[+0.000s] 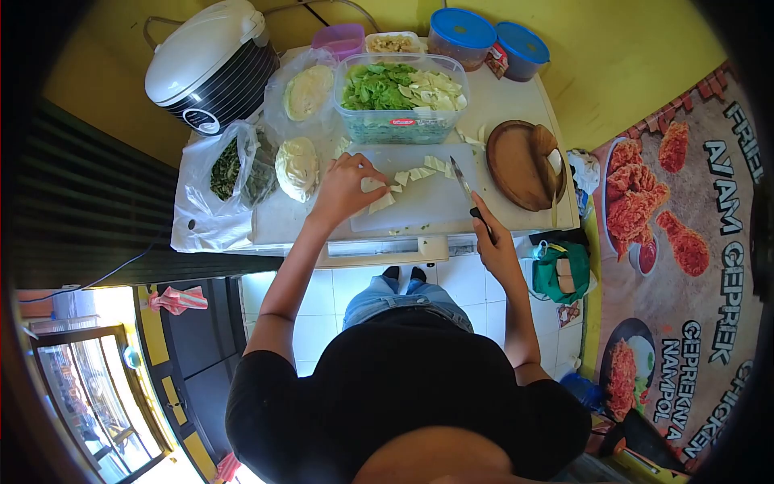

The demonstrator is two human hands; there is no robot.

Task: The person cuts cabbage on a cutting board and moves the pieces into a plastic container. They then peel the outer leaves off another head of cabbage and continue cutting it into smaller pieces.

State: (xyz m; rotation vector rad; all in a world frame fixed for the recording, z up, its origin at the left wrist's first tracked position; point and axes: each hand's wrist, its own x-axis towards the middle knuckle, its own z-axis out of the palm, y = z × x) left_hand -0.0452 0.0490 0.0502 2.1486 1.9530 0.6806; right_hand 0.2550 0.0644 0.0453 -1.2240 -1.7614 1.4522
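My right hand (497, 244) is closed around the black handle of a knife (462, 177), its blade pointing away over the right side of the white cutting board (419, 216). Over the board's left part, my left hand (352, 187) has its fingers curled together on a pale piece of cabbage (380, 203). Other cut cabbage pieces (419, 173) lie in a loose line from there toward the blade tip. Just left of my left hand rests a cut cabbage half (297, 168). Behind the board stands a clear plastic container (401, 125) holding green leaves and chopped cabbage.
A wooden mortar (509, 165) with a pestle (542, 143) sits at the right edge. On the left are a rice cooker (211, 60), a bagged cabbage (309, 91) and a bag of dark greens (234, 171). Blue-lidded tubs (462, 31) stand against the wall.
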